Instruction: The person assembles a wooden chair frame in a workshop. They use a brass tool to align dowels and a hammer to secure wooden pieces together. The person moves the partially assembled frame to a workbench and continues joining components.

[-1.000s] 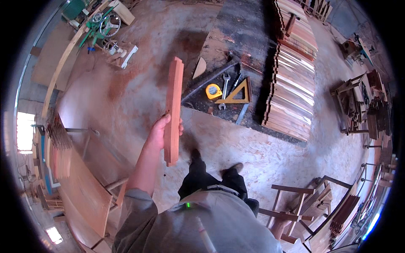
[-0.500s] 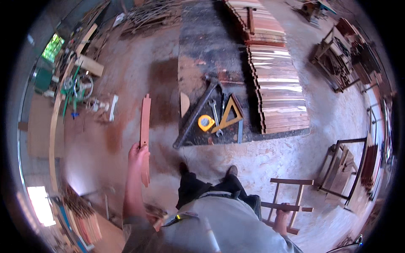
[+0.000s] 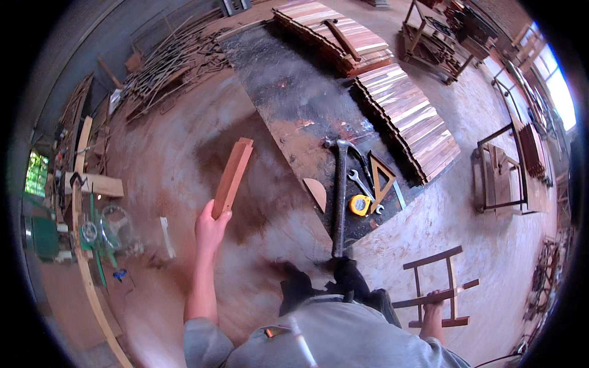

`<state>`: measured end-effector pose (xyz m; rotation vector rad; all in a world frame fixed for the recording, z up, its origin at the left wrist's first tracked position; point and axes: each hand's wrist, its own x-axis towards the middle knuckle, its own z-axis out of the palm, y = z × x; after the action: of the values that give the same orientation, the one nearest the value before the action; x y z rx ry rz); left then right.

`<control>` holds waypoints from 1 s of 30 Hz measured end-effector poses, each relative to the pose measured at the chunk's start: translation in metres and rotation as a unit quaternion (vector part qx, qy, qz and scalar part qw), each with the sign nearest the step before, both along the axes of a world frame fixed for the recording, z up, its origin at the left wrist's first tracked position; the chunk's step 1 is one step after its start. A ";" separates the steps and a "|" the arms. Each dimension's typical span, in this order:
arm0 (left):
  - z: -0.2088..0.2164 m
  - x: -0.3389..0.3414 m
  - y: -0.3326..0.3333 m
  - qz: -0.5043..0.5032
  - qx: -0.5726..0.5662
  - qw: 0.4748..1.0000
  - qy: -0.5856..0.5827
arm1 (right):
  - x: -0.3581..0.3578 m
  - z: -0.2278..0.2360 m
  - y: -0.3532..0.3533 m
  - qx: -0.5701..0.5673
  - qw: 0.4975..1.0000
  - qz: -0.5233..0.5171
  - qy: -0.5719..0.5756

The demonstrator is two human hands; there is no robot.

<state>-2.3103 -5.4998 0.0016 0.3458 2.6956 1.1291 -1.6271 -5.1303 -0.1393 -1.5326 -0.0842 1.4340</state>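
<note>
My left hand (image 3: 212, 226) is closed round the lower end of a reddish wooden rail (image 3: 233, 178), which tilts up and to the right above the floor. Down on the right, my right hand (image 3: 434, 300) grips the middle bar of a small wooden frame (image 3: 433, 257) made of crossbars and two uprights. On the dark table (image 3: 279, 101) ahead lie a long-handled hammer (image 3: 340, 196), a yellow tape measure (image 3: 359, 205), a wrench (image 3: 361, 183), a yellow set square (image 3: 384, 182) and a half-round piece of wood (image 3: 315, 193).
Rows of wooden slats (image 3: 408, 116) line the table's right side, with another hammer (image 3: 341, 40) on the far ones. A green machine with a handwheel (image 3: 89, 231) stands at left. Scrap sticks (image 3: 165, 67) lie far left; a metal-framed stand (image 3: 500, 178) is at right.
My view has swung to the left, so the table appears slanted. The rail in my left hand has tipped from nearly upright to leaning right. My right hand still grips the frame.
</note>
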 end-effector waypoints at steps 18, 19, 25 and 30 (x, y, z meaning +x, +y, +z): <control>0.003 -0.368 0.188 -0.168 -0.228 0.936 0.207 | -0.215 -0.011 -0.243 -0.048 0.990 -0.120 -0.060; -0.004 -0.398 0.202 -0.174 -0.227 0.934 0.212 | -0.251 -0.017 -0.251 -0.053 0.988 -0.128 -0.063; -0.031 -0.574 0.310 -0.208 -0.225 0.911 0.277 | -0.467 -0.050 -0.259 -0.064 0.978 -0.188 -0.062; -0.074 -0.715 0.382 -0.227 -0.202 0.905 0.296 | -0.582 -0.015 -0.252 -0.037 0.971 -0.221 -0.081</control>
<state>-3.0253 -5.1182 -0.0724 1.3362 2.9776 0.3417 -2.2094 -5.3821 -0.1540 -1.6041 0.2039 0.9678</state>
